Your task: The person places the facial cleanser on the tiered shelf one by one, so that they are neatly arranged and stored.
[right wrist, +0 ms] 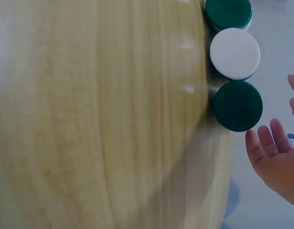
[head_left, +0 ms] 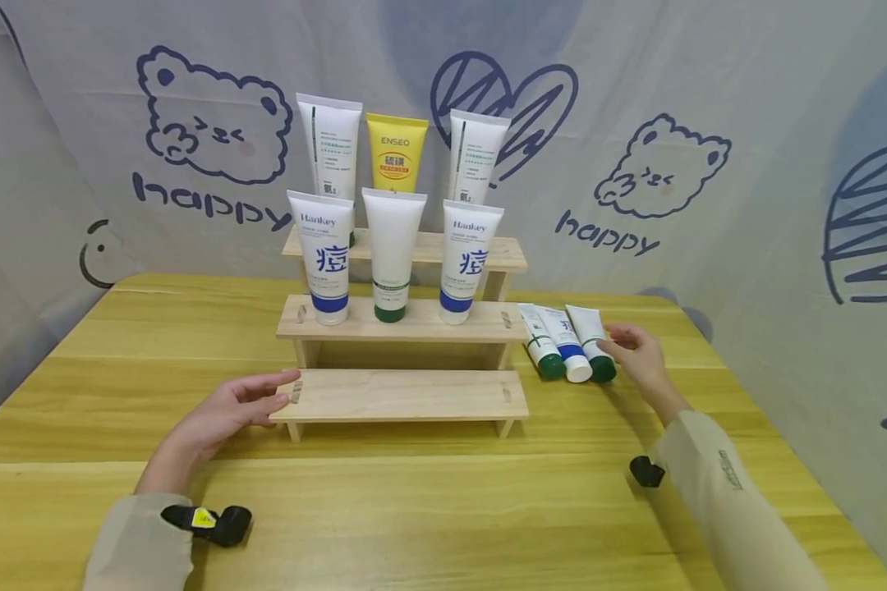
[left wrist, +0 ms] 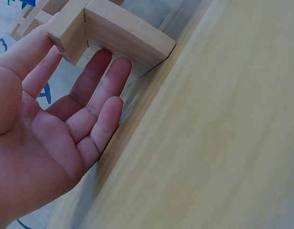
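Note:
A three-tier wooden display stand (head_left: 406,394) stands mid-table. My left hand (head_left: 225,409) holds the left end of its lowest board between thumb and forefinger; in the left wrist view the other fingers (left wrist: 106,88) are loosely bent below the board. Three tubes lie side by side right of the stand: a green-capped tube (head_left: 540,343), a white-capped tube (head_left: 564,336) and another green-capped tube (head_left: 587,328). Beside that last tube is my right hand (head_left: 639,361), fingers apart and slightly bent. In the right wrist view its fingers (right wrist: 266,140) are near the green cap (right wrist: 238,106).
Upright on the middle tier are two Hankey tubes (head_left: 321,254) with a plain white tube (head_left: 393,246) between them. The top tier bears two white tubes (head_left: 333,144) around a yellow tube (head_left: 397,152). A printed cloth (head_left: 384,49) hangs behind the wooden table (head_left: 414,517).

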Demonstrator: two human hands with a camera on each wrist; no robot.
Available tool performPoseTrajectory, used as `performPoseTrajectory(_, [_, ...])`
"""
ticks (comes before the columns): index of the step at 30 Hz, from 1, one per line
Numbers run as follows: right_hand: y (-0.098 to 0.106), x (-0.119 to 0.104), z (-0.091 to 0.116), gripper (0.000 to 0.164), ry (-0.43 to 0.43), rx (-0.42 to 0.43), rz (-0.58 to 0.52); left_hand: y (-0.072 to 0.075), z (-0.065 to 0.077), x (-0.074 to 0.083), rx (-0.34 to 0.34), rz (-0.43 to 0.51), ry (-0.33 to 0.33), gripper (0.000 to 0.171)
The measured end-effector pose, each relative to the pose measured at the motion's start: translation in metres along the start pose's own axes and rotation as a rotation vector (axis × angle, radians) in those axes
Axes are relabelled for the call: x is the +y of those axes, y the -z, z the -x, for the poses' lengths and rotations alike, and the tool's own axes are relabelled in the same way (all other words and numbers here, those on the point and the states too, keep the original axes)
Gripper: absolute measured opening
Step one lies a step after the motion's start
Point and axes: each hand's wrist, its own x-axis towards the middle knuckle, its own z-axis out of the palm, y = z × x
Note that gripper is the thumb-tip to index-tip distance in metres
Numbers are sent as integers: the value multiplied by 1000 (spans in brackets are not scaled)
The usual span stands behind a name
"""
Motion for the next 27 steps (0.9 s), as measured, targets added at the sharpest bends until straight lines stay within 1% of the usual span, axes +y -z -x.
performPoseTrajectory(3, [2, -1, -2, 45, -43, -52, -4, 0, 0, 0, 3, 3, 4, 49])
performPoseTrajectory(7, [3, 5, -8, 48, -107, -95, 0, 0, 1, 1, 6, 6, 8, 49])
performPoseTrajectory(13, [3, 8, -12, 54, -180, -157, 2, 0, 0, 1, 5, -1, 8, 50])
performPoseTrajectory(22, [2, 11, -17, 58, -231, -198, 26, 0, 0, 0, 3, 1, 8, 49])
performPoseTrajectory(27, [0, 9, -19, 62, -299, -258, 63, 1, 0, 0, -1, -4, 2, 49])
